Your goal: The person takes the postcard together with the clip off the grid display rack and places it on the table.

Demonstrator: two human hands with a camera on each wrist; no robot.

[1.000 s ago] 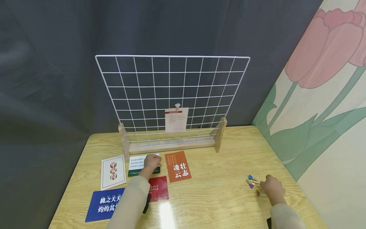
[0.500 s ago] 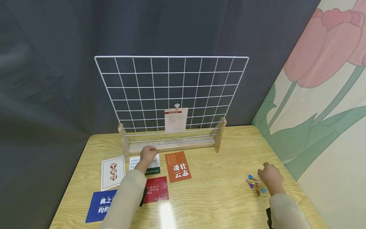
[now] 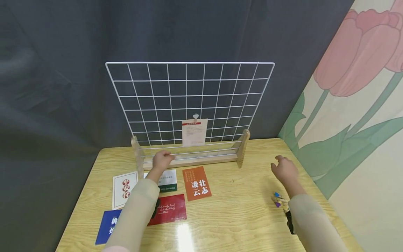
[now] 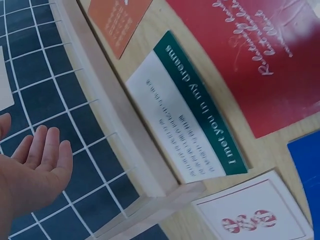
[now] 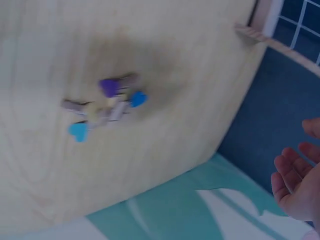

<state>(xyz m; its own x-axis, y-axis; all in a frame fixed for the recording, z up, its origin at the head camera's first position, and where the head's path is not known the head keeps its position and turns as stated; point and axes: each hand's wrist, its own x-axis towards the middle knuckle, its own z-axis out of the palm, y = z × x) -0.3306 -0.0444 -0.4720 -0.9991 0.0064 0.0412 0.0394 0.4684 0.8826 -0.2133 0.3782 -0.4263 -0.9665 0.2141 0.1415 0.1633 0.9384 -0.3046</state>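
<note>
My left hand point(image 3: 162, 159) hovers at the wooden base of the white wire grid rack point(image 3: 186, 81). In the left wrist view its fingers point(image 4: 45, 147) are relaxed and nothing shows between them. My right hand point(image 3: 285, 170) is raised above the table's right side, beyond a small pile of heart-topped wooden clips point(image 3: 278, 200). The right wrist view has its thumb apart from loosely bent fingers point(image 5: 287, 172), with no object seen in it. A pale card point(image 3: 194, 133) hangs on the grid from a white heart clip point(image 3: 196, 116).
Below the rack lie a white-and-green card point(image 4: 192, 112), an orange card point(image 3: 197, 183), a red card point(image 3: 170, 209), a white card with red characters point(image 3: 121, 189) and a blue card point(image 3: 105, 227). A tulip-painted wall point(image 3: 362, 140) borders the table's right edge; a dark curtain point(image 3: 63, 70) hangs behind.
My right hand has left the clips, rising forward and leftward. From over the white-and-green card, my left hand has moved forward to the rack's base.
</note>
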